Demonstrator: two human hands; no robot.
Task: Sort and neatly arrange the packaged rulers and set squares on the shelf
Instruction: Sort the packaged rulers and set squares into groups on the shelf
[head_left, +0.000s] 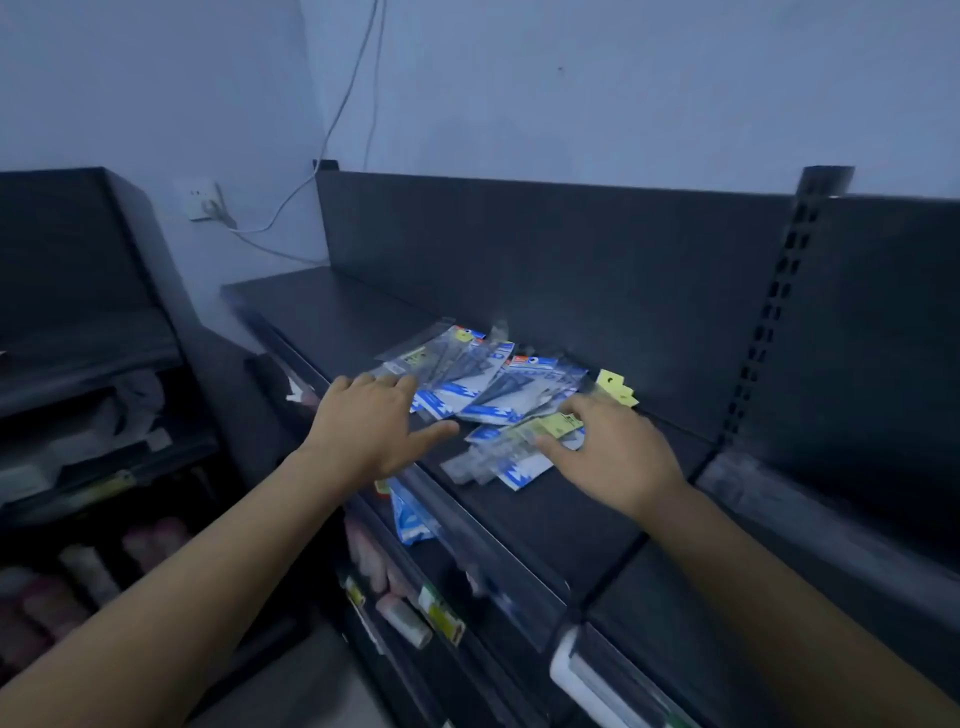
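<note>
- Packets (483, 384): one loose heap on the middle of the shelf (524, 525), overlapping at mixed angles. I see no row or stack formed.
- Progress: I judge the job barely begun. Splitting rulers from set squares, squaring the edges and laying them out are all left to do.
- Left grip (374, 415): fingers straight and apart, tips at the heap's left edge, holding nothing.
- Right grip (613, 447): fingers spread, laid on the yellow-label packet (553, 426) at the heap's near right. It presses and does not look clamped.
- Yellow tags (615, 387): just beside the heap on its right, toward the back panel.
- Blue pack (410, 514): below the shelf's front edge, on a lower tier, apart from the heap.
- Markings: blue-and-white header cards, yellow labels, and a small red mark on one corner. No brand or word is readable, as all print is blurred.
</note>
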